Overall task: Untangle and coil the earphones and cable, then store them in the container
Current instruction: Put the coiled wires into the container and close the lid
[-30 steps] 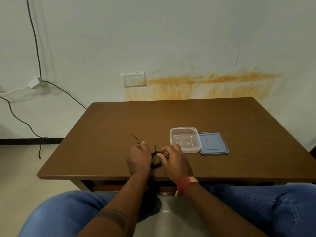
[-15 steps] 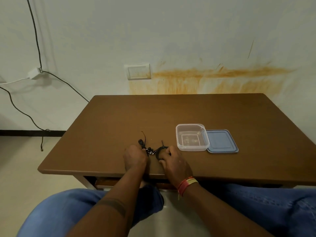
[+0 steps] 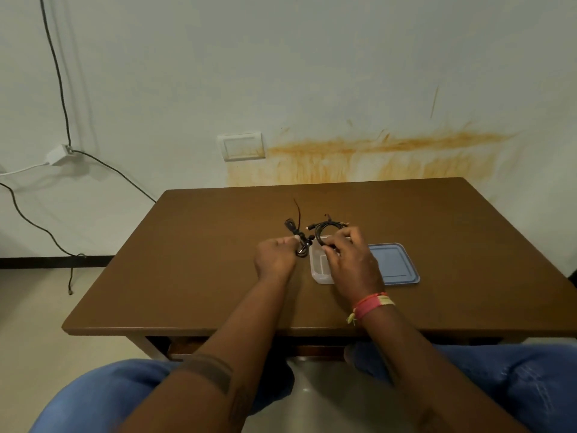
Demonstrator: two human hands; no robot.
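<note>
My right hand (image 3: pixel 349 260) holds a coiled black cable (image 3: pixel 326 231) raised over the clear plastic container (image 3: pixel 318 270), which it partly hides. My left hand (image 3: pixel 274 257) pinches the black earphones (image 3: pixel 299 242), a small tangled bundle with loose wire ends sticking up toward the far side. The two bundles are apart, side by side above the brown table (image 3: pixel 193 276).
A blue lid (image 3: pixel 393 264) lies flat on the table just right of the container. A wall with an orange stain and a socket plate (image 3: pixel 242 146) stands behind the table. Black wires (image 3: pixel 59 89) hang on the wall at left. My knees sit below the near edge.
Both hands rose from the near table edge and moved away from me. The right hand carried the coiled cable rightward over the container; the left lifted the earphones apart from it.
</note>
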